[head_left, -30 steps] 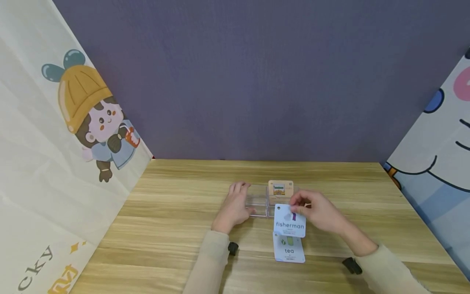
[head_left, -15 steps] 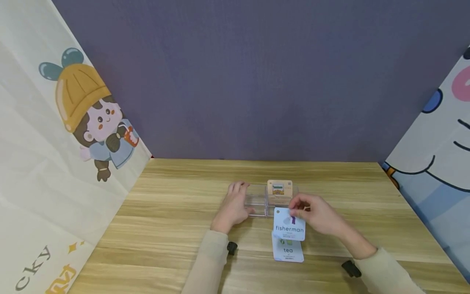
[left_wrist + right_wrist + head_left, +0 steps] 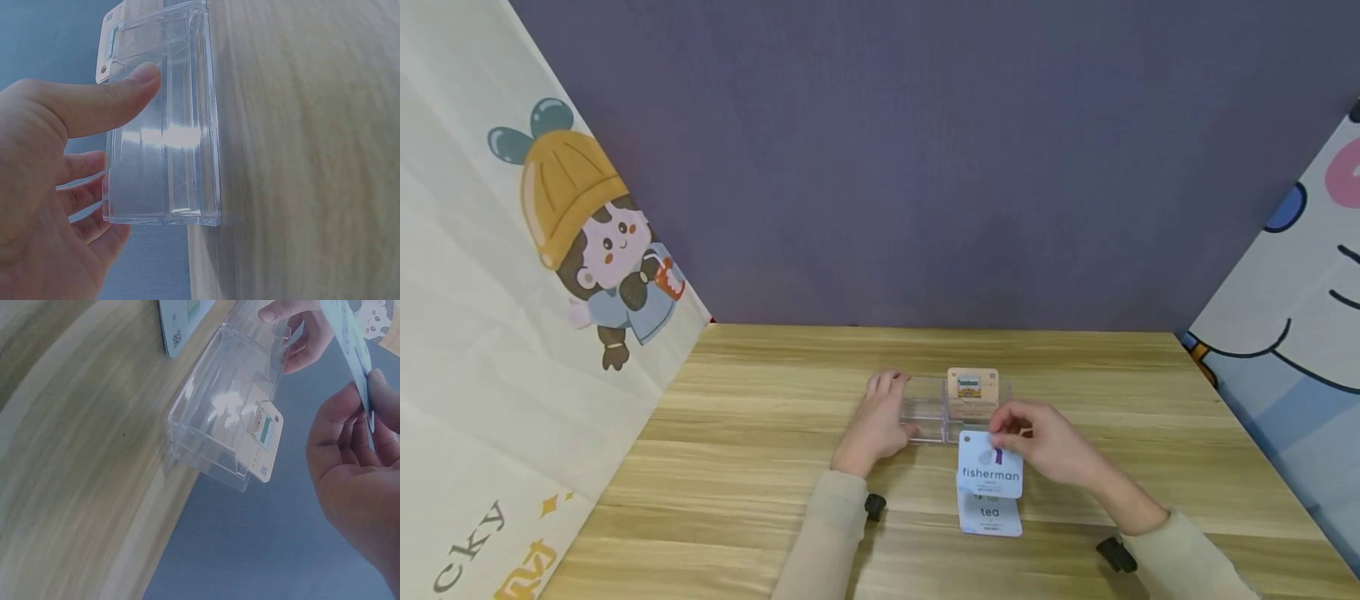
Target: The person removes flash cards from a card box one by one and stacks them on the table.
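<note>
My left hand (image 3: 876, 421) grips the left end of a clear plastic card holder (image 3: 925, 408), its thumb on the front and its fingers behind, as the left wrist view shows. An orange-backed flashcard (image 3: 973, 387) with a small picture stands in the holder's right compartment. Between thumb and forefinger my right hand (image 3: 1048, 446) pinches the top right corner of a white flashcard (image 3: 988, 468) reading "fisherman", raised in front of the holder. Lower down, a "tea" flashcard (image 3: 990, 521) lies on the table, its upper part hidden behind the fisherman card.
The wood-grain table (image 3: 760, 467) ends at a dark grey-blue panel (image 3: 880, 167) behind. Printed cloths hang at both sides, the left one (image 3: 467, 275) showing a cartoon child. Black pieces (image 3: 1117, 554) sit at both wrists.
My right hand has lowered the fisherman flashcard slightly toward me, so it covers more of the tea card. The left hand and the card holder stay in place.
</note>
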Available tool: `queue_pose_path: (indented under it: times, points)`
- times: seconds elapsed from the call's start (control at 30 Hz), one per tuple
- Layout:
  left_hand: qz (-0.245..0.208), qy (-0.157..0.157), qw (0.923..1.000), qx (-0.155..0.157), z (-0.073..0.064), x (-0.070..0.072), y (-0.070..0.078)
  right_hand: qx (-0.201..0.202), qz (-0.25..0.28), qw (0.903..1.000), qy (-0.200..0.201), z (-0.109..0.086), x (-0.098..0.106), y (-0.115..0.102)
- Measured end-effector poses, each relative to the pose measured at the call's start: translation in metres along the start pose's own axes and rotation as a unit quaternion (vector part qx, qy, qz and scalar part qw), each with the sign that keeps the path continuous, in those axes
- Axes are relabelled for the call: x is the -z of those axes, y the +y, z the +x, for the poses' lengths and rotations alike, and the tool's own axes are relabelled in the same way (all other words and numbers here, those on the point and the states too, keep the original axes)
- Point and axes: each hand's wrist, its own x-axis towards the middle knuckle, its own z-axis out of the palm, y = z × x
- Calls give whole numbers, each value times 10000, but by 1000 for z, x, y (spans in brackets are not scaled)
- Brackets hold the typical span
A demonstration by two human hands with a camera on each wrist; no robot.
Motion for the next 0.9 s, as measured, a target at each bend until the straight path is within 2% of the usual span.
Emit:
queue_pose_path:
  times: [0.37,0.9]
  points:
    - [1,-13,10000,10,0,1,0,50,-3,10000,-29,-1,-2,2]
    - [-49,-38,10000,49,-1,0,1,-150,114,9996,-210,-4,-5,8]
